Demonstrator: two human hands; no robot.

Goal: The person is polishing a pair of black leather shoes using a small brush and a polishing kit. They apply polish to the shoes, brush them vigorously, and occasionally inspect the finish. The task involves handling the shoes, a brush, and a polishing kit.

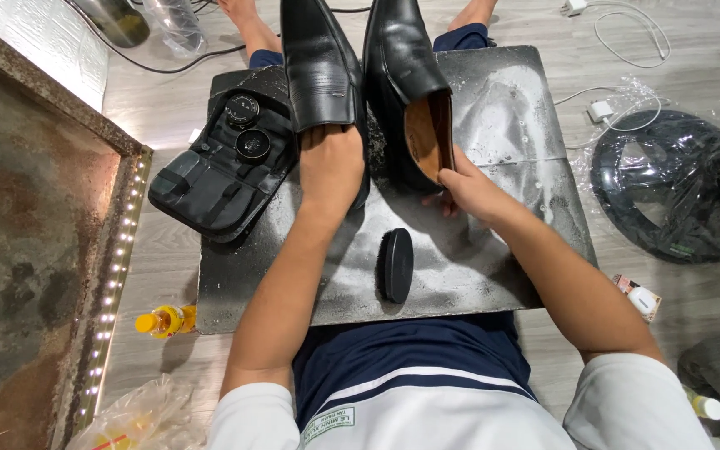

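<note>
Shoes stand side by side beyond the brush (398, 264) on the tabletop (493, 275). My left hand (331, 167) is tucked inside the left shoe (320, 62), grip hidden; my right hand (468, 190) pinches the right shoe (406, 67) at its heel. Polishing seems unstarted: the brush lies untouched.

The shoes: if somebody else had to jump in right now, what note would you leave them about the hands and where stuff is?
Left hand: tucked into the opening of the left black shoe, holding it from inside.
Right hand: gripping the heel rim of the right black shoe, whose tan lining faces up.
Both shoes rest on the grey speckled board across the lap.
The black oval brush lies on the board, untouched, nearer the body.
The open black kit case with two round tins sits at the board's left edge.
Done: both shoes are out and held. No polish or brush is in hand.
</note>
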